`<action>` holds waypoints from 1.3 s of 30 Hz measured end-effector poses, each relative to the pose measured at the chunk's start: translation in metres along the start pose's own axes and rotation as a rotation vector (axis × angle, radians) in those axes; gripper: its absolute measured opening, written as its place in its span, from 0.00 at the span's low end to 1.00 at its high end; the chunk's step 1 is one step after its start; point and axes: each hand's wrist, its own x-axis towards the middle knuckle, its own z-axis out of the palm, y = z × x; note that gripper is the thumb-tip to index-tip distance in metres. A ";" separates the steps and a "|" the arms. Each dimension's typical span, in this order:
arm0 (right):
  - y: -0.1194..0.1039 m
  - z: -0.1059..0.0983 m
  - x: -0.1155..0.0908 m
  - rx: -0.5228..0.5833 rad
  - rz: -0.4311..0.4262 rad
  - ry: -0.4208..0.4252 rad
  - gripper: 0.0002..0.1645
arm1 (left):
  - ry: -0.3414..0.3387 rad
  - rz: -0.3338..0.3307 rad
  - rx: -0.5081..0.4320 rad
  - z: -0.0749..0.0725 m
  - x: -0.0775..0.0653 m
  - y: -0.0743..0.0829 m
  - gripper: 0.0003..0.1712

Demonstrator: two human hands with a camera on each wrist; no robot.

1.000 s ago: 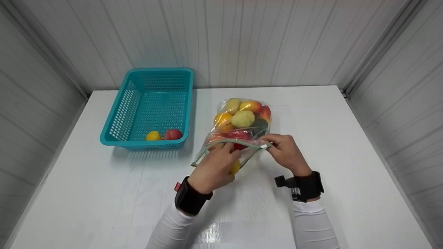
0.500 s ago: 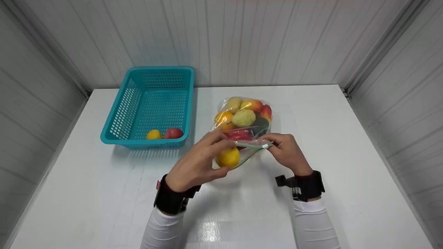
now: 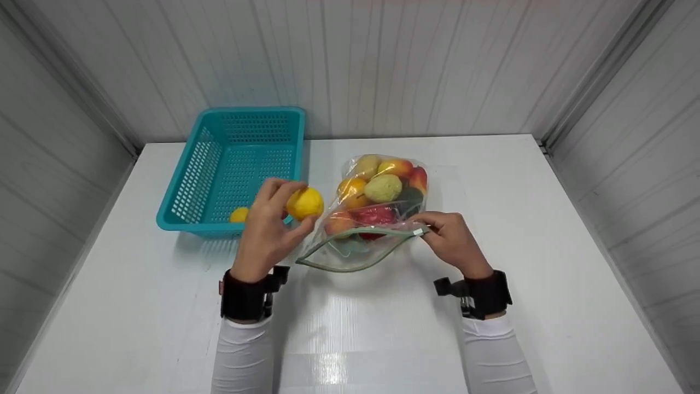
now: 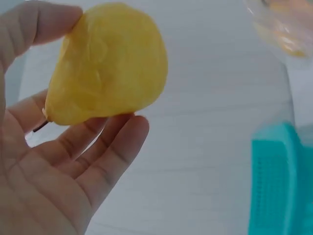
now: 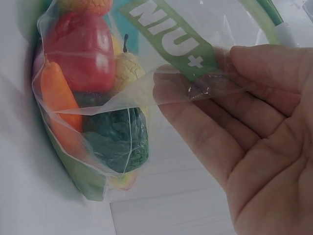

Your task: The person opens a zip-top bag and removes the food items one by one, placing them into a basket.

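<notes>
My left hand (image 3: pixel 266 230) holds a yellow pear (image 3: pixel 305 204) in the air, just right of the basket's near corner. Its dark stem points back toward the palm in the left wrist view, with the thumb on one side and fingers on the other. My right hand (image 3: pixel 454 241) pinches the corner of a clear zip bag (image 3: pixel 353 253), beside the white slider. The bag lies on the table, its green-edged mouth gaping toward me. Inside are several fruits and vegetables, among them a red bell pepper (image 5: pixel 80 54), a carrot (image 5: pixel 61 93) and a dark green lump (image 5: pixel 117 139).
A turquoise perforated basket (image 3: pixel 183 225) stands at the back left of the white table (image 3: pixel 547 273). In it lies a yellow fruit (image 3: pixel 239 214); a red fruit beside it is mostly hidden by my left hand. Grey panel walls (image 3: pixel 355 65) enclose the back and sides.
My left hand has drawn back from the bag's mouth and moved left and up with the pear. The bag's mouth now gapes wider. My right hand has stayed at the corner.
</notes>
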 end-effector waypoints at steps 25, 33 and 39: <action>-0.003 -0.002 0.000 0.011 -0.007 0.007 0.10 | -0.188 -0.402 0.356 -0.059 0.005 -0.107 0.23; -0.002 -0.001 -0.001 0.026 0.023 0.002 0.10 | -0.303 -0.451 0.411 -0.073 0.020 -0.117 0.25; -0.003 0.000 -0.001 0.033 0.009 0.006 0.10 | -0.342 -0.483 0.458 -0.077 0.021 -0.125 0.22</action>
